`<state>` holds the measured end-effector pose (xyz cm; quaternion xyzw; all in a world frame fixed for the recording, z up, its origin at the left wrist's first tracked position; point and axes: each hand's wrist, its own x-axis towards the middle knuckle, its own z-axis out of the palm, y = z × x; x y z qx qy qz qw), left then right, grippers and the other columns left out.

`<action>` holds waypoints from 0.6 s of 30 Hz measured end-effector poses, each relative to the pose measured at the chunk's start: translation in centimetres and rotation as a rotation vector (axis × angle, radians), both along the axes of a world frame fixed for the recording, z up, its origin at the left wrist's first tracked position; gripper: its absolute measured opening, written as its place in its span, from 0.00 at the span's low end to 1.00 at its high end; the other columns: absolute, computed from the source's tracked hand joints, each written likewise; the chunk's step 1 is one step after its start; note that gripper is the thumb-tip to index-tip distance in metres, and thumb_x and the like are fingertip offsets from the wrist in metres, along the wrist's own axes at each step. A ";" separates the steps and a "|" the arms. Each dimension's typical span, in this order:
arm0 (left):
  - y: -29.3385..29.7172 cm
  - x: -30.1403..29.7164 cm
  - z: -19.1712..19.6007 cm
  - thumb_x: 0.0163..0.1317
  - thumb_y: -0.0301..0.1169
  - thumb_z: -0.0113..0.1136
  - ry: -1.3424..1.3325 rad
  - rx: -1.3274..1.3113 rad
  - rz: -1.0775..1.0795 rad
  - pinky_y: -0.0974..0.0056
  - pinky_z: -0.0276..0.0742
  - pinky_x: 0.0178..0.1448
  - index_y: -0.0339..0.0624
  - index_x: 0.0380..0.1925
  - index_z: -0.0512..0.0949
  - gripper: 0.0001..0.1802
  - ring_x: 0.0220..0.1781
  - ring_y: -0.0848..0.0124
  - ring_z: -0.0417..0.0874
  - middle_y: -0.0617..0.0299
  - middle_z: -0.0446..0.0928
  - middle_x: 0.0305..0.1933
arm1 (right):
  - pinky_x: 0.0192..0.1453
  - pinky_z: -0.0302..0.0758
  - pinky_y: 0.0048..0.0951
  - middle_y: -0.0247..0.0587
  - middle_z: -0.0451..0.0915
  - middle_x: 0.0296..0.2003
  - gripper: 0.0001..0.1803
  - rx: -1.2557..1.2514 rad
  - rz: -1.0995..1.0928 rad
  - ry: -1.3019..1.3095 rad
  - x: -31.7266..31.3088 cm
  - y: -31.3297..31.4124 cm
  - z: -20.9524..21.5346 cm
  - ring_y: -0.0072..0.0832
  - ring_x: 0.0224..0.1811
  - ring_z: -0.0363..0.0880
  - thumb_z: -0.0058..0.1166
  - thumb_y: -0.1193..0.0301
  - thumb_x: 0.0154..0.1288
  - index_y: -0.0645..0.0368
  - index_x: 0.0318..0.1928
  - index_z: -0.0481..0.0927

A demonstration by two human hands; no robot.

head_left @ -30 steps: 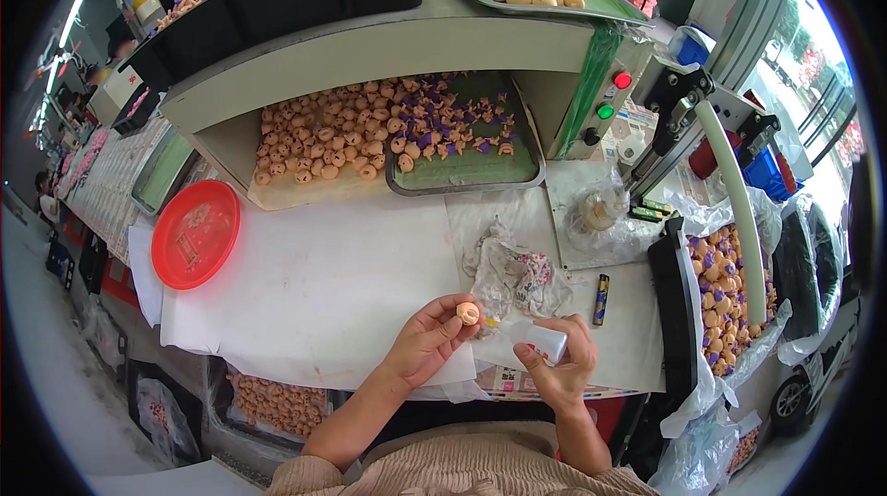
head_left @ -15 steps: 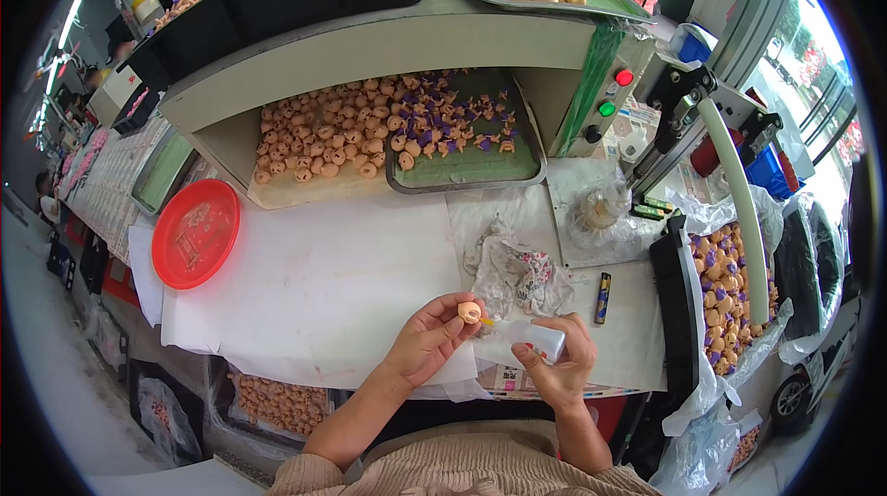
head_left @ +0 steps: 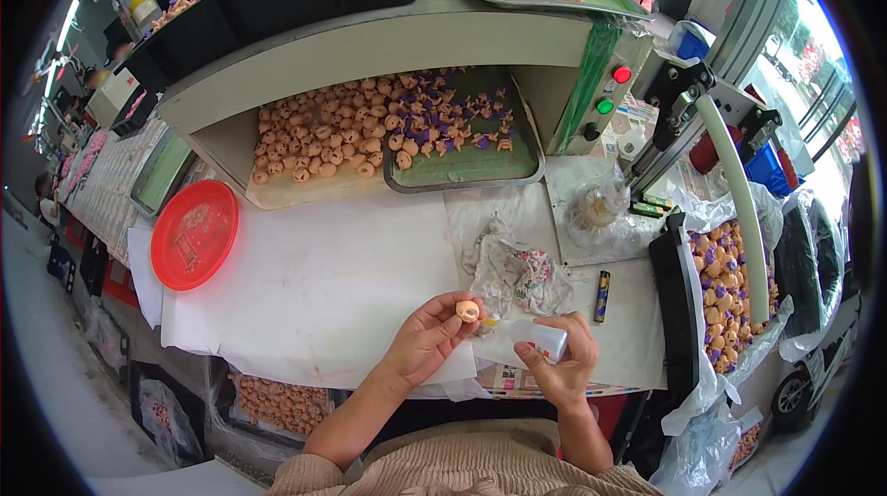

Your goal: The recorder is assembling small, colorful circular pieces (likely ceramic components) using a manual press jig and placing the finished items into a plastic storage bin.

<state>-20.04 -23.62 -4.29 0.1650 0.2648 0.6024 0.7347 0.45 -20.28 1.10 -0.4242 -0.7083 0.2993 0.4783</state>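
Now | left hand (head_left: 427,341) pinches tan piece (head_left: 467,311) above table (head_left: 323,284) | right hand (head_left: 560,368) grips bottle (head_left: 536,336), nozzle at piece | piece likely light, rigid, smooth: hold by rim.

A red round tray (head_left: 194,234) lies on the desk (head_left: 323,284) well left of the hands. A crumpled cloth (head_left: 514,270) sits just beyond them, a small lighter (head_left: 601,296) to their right.

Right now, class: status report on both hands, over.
Left hand pinching small tan piece. Right hand gripping clear squeeze bottle, nozzle at piece. Nothing between them.
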 end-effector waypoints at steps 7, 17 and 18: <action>-0.1 0.1 0.0 0.66 0.21 0.52 -0.010 -0.010 -0.003 0.65 0.72 0.67 0.38 0.57 0.70 0.19 0.61 0.67 0.74 0.56 0.73 0.57 | 0.31 0.71 0.28 0.39 0.79 0.27 0.18 0.014 -0.025 -0.013 0.2 0.1 -0.1 0.29 0.27 0.75 0.73 0.70 0.44 0.62 0.35 0.82; -0.4 -0.6 0.8 0.66 0.24 0.53 -0.054 -0.043 -0.005 0.64 0.74 0.65 0.37 0.57 0.70 0.19 0.58 0.65 0.76 0.55 0.75 0.56 | 0.34 0.70 0.25 0.36 0.75 0.31 0.20 -0.021 -0.030 0.090 0.3 0.8 -1.6 0.25 0.30 0.74 0.72 0.67 0.47 0.64 0.37 0.78; -0.6 -0.9 1.0 0.66 0.25 0.53 -0.046 -0.070 0.000 0.64 0.75 0.64 0.38 0.57 0.70 0.19 0.57 0.64 0.77 0.54 0.75 0.55 | 0.35 0.71 0.25 0.36 0.76 0.32 0.20 -0.134 -0.026 0.103 0.0 0.9 -1.7 0.24 0.31 0.74 0.71 0.69 0.48 0.64 0.38 0.77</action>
